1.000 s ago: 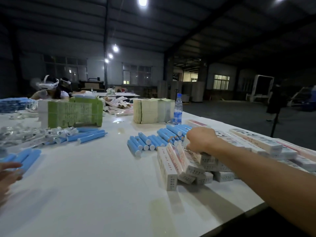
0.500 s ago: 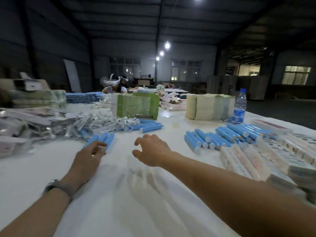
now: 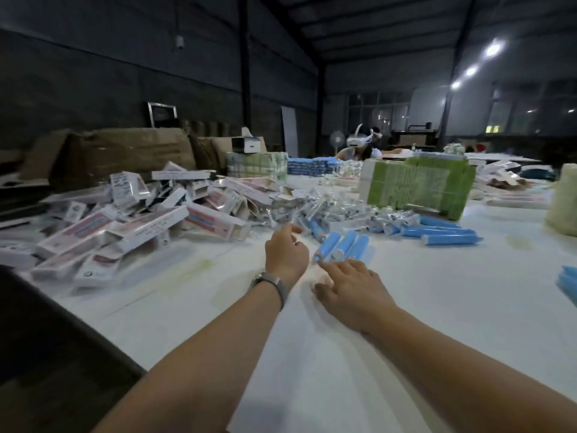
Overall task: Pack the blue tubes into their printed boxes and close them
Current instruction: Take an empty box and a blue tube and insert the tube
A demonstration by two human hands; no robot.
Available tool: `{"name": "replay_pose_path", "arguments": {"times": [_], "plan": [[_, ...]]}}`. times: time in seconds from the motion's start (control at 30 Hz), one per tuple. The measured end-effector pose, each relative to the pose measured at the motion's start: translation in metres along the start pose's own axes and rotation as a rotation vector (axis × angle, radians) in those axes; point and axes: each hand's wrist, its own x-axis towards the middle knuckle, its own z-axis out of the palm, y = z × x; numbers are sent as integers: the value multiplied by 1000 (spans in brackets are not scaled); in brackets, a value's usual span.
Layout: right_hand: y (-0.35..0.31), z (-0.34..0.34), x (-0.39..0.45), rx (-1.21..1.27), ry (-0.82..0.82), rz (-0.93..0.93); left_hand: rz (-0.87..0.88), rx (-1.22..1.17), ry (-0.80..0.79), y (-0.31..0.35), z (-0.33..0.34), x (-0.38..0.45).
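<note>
While both bare forearms stretch out over the white table [image 3: 437,307], the right hand [image 3: 349,290] lies nearest the camera, palm down, its fingers [image 3: 335,270] straight and slightly spread, the tips just short of a small cluster of blue tubes [image 3: 343,246]. Whether the fingertips touch the nearest tube cannot be told. To the left of that cluster hovers the left hand [image 3: 285,253], with a wristwatch [image 3: 270,284] on its wrist; its fingers are loosely curled toward the cluster and, as far as the blur allows, hold nothing.

Just behind the cluster lies a heap of clear plastic pieces [image 3: 327,210], and to the right of the cluster more blue tubes [image 3: 443,232] lie in a loose row. Left of the cluster, a jumbled pile of printed boxes [image 3: 140,220] covers the table's left part, many with open flaps. Behind the cluster and to the right stands a green block of stacked cartons [image 3: 418,190]. Further behind it, a stack of blue items [image 3: 312,166] sits on the table, and beyond that another person [image 3: 362,150] wearing a white headset sits at the far end. Brown cardboard [image 3: 125,151] rises behind the pile of boxes.
</note>
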Motion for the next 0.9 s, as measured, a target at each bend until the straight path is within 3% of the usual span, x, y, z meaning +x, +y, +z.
{"name": "replay_pose_path", "arguments": {"times": [0.13,0.23,0.33,0.6,0.67,0.73,0.9], "plan": [[-2,3,3,0,-10,-20,181,778,-132,-42,-40,53],[-4,7,4,3,24,-25,200,1180,-190,-73,-69,88],[-4,8,6,6,24,-23,142,1387,-222,-94,-84,115],[5,10,4,-10,14,15,277,1619,-116,-69,-67,118],[5,9,4,-8,23,14,354,1639,-152,-55,-74,116],[7,10,2,-8,27,24,428,1514,-211,-36,-74,112],[3,7,-1,-16,137,27,528,666,41,28,-61,88]]}}
